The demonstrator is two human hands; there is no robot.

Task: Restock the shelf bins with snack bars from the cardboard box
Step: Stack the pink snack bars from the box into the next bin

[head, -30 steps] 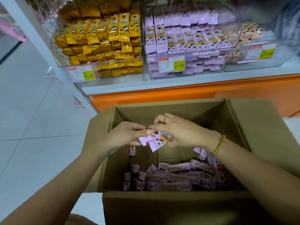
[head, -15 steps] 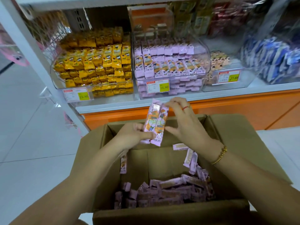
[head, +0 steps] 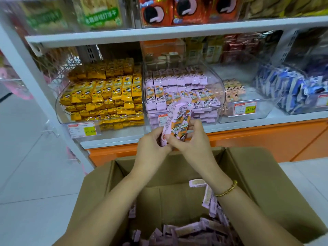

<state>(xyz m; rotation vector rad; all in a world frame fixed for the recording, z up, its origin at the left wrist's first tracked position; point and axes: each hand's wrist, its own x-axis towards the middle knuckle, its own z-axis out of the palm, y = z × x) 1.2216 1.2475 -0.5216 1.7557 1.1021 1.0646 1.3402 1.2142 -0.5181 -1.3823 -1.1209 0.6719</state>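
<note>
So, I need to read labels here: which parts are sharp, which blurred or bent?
Head view: snack bars pinched between left hand and right hand read sharp; top-left packets are smeared; wide-angle distortion leans the shelf post; faint glare on the clear bin.

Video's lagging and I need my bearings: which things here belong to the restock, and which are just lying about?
Job: held bars, gripped by left hand and right hand; box with loose bars; pink bin.
Just about: yellow packs; blue packs; cookie packs; price tag.
</note>
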